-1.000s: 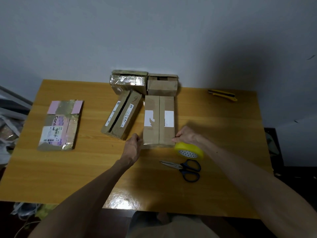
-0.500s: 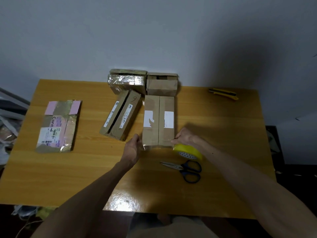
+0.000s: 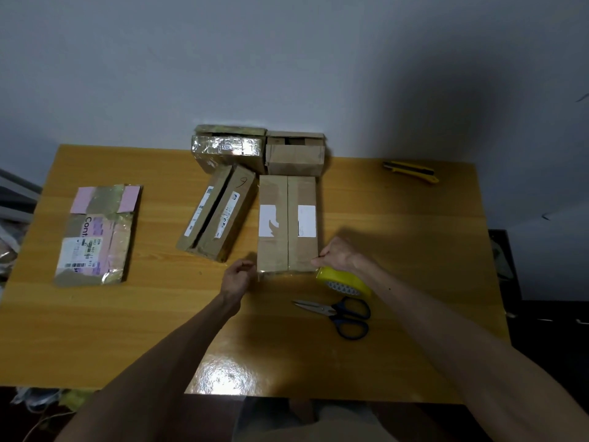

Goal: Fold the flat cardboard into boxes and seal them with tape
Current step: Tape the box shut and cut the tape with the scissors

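Box (image 3: 288, 223) lies flat — long axis running near-to-far.

Yellow tape roll (image 3: 345, 280), brown box (image 3: 287, 223), blue-handled scissors (image 3: 342, 315).

Right side: bare table (image 3: 414, 244) from the long box (image 3: 288, 224) to the edge; a utility knife (image 3: 411, 172) lies far back.
Front: scissors (image 3: 344, 314) and tape roll (image 3: 345, 280) lie right of centre, open wood to their left.
Left: a wide lane between flattened cardboard (image 3: 98, 234) and slanted box (image 3: 220, 215).
Back: shiny-taped box (image 3: 228, 148) and brown box (image 3: 296, 156) stand against the wall.
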